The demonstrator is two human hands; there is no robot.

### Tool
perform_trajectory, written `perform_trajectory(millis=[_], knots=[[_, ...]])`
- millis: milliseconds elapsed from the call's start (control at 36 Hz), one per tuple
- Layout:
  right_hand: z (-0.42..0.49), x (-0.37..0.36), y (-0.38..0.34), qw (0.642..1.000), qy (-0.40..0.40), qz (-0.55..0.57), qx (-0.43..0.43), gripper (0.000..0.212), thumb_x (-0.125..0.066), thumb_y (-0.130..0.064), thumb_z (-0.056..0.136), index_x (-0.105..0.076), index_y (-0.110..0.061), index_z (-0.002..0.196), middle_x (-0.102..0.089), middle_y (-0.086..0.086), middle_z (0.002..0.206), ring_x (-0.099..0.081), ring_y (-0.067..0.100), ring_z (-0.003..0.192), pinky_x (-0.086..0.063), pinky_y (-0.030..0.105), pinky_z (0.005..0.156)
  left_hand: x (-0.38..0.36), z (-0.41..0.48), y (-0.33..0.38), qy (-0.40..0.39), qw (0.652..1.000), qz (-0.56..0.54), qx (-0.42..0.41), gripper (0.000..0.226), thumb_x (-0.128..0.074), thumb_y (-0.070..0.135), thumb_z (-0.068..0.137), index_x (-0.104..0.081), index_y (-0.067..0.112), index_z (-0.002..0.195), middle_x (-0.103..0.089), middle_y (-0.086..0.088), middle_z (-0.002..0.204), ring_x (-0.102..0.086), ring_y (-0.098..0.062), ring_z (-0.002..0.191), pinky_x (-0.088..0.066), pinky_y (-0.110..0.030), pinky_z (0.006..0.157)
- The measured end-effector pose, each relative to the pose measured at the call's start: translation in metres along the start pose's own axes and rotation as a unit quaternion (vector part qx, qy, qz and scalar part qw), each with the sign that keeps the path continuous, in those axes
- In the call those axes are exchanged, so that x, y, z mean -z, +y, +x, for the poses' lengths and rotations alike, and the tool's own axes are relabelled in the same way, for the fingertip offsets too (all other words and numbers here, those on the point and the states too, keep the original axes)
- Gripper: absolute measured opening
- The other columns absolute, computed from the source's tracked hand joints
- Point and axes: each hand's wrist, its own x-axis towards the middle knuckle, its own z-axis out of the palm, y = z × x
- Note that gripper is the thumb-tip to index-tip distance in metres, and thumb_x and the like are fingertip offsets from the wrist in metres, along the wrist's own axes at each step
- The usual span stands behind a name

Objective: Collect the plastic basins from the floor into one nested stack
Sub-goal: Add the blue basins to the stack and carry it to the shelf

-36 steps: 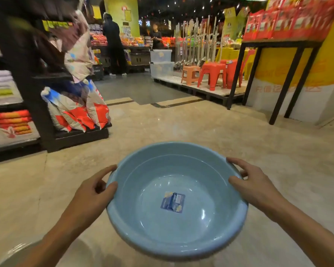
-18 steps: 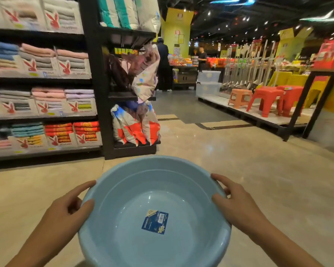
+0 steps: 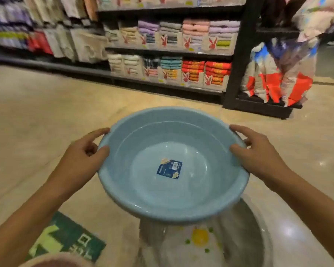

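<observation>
Your view has swung left and down since half a second ago: the aisle with the red stools is gone, the towel shelves (image 3: 172, 45) now fill the far side, and a clear basin (image 3: 239, 237) with a yellow flower print has come into sight on the floor near you. You are carrying the blue basin (image 3: 172, 166) above it, upright and slightly tilted, its near edge overlapping the clear one from this view. Your left hand (image 3: 85, 157) clasps the left rim and your right hand (image 3: 258, 153) the right rim, thumbs inside, fingers curled under. A pinkish rim (image 3: 56, 262) shows at the near left edge; whether it is another basin I cannot tell. Judging by this, one basin is collected but not yet nested, and lowering it into the clear one looks like your next step. A green floor sign (image 3: 66, 239) lies to the near left.
</observation>
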Motion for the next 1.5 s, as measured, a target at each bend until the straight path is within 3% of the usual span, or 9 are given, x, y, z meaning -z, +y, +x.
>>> perform_trajectory(millis=[139, 222, 500, 639, 694, 778, 861, 1000, 1500], knots=[[0.003, -0.084, -0.030, 0.995, -0.076, 0.010, 0.065, 0.054, -0.058, -0.020, 0.092, -0.051, -0.036, 0.143, -0.062, 0.003, 0.114, -0.064, 0.020, 0.089, -0.060, 0.047, 0.080, 0.063, -0.042, -0.051, 0.085, 0.993, 0.054, 0.055, 0.045, -0.057, 0.023, 0.094, -0.056, 0.041, 0.135, -0.066, -0.018, 0.080, -0.066, -0.037, 0.078, -0.054, -0.052, 0.074], [-0.006, -0.131, -0.049, 0.985, -0.124, 0.014, 0.116, 0.056, -0.058, -0.022, 0.087, -0.052, -0.038, 0.141, -0.064, 0.000, 0.102, -0.065, 0.016, 0.083, -0.060, 0.050, 0.078, 0.098, -0.080, -0.081, 0.138, 0.984, 0.069, 0.089, 0.047, -0.058, 0.027, 0.089, -0.056, 0.041, 0.134, -0.060, 0.000, 0.065, -0.061, -0.028, 0.065, -0.053, -0.048, 0.067], [-0.093, -0.244, -0.097, 0.933, -0.279, 0.041, 0.224, 0.059, -0.058, -0.023, 0.084, -0.053, -0.037, 0.141, -0.063, -0.011, 0.093, -0.064, 0.012, 0.078, -0.052, 0.032, 0.064, 0.176, -0.246, -0.144, 0.233, 0.942, 0.151, 0.191, 0.043, -0.057, 0.022, 0.094, -0.053, 0.040, 0.133, -0.055, 0.011, 0.055, -0.052, -0.008, 0.053, -0.045, -0.036, 0.055], [-0.135, -0.268, -0.091, 0.908, -0.321, 0.002, 0.271, 0.058, -0.058, -0.022, 0.089, -0.048, -0.034, 0.145, -0.058, -0.013, 0.094, -0.055, -0.004, 0.075, -0.040, 0.016, 0.058, 0.178, -0.306, -0.162, 0.242, 0.929, 0.169, 0.223, 0.041, -0.056, 0.029, 0.095, -0.049, 0.047, 0.132, -0.062, 0.002, 0.068, -0.065, -0.019, 0.067, -0.055, -0.044, 0.062], [-0.148, -0.275, -0.083, 0.902, -0.326, -0.013, 0.284, 0.063, -0.054, -0.033, 0.082, -0.048, -0.034, 0.145, -0.056, -0.022, 0.087, -0.056, -0.005, 0.075, -0.038, 0.013, 0.059, 0.173, -0.327, -0.170, 0.249, 0.927, 0.164, 0.226, 0.042, -0.058, 0.030, 0.095, -0.049, 0.046, 0.133, -0.061, 0.001, 0.069, -0.064, -0.019, 0.067, -0.056, -0.046, 0.062], [-0.165, -0.283, -0.067, 0.892, -0.332, -0.037, 0.303, 0.072, -0.048, -0.035, 0.073, -0.048, -0.031, 0.145, -0.060, -0.009, 0.095, -0.057, 0.004, 0.074, -0.038, 0.013, 0.061, 0.161, -0.356, -0.186, 0.254, 0.924, 0.159, 0.236, 0.044, -0.059, 0.032, 0.093, -0.050, 0.044, 0.134, -0.055, 0.006, 0.066, -0.056, -0.017, 0.060, -0.049, -0.038, 0.054], [-0.177, -0.293, -0.052, 0.880, -0.343, -0.067, 0.322, 0.072, -0.046, -0.035, 0.075, -0.046, -0.027, 0.147, -0.065, 0.003, 0.107, -0.056, 0.020, 0.083, -0.039, 0.028, 0.065, 0.149, -0.376, -0.203, 0.247, 0.919, 0.157, 0.264, 0.047, -0.058, 0.028, 0.096, -0.046, 0.044, 0.138, -0.058, 0.006, 0.069, -0.060, -0.019, 0.065, -0.051, -0.036, 0.057], [-0.192, -0.310, -0.029, 0.868, -0.357, -0.113, 0.327, 0.060, -0.056, -0.024, 0.091, -0.042, -0.024, 0.149, -0.065, 0.010, 0.115, -0.053, 0.021, 0.083, -0.036, 0.030, 0.074, 0.131, -0.397, -0.228, 0.227, 0.915, 0.155, 0.293, 0.049, -0.058, 0.032, 0.094, -0.043, 0.045, 0.139, -0.061, 0.002, 0.074, -0.061, -0.014, 0.066, -0.055, -0.037, 0.059], [-0.200, -0.332, 0.007, 0.845, -0.321, -0.223, 0.364, 0.059, -0.046, -0.037, 0.096, -0.030, -0.032, 0.152, -0.059, 0.006, 0.096, -0.055, 0.025, 0.070, -0.044, 0.034, 0.057, 0.095, -0.421, -0.253, 0.193, 0.910, 0.162, 0.329, 0.058, -0.061, 0.041, 0.091, -0.032, 0.046, 0.141, -0.061, 0.011, 0.075, -0.063, -0.005, 0.068, -0.059, -0.033, 0.061]])
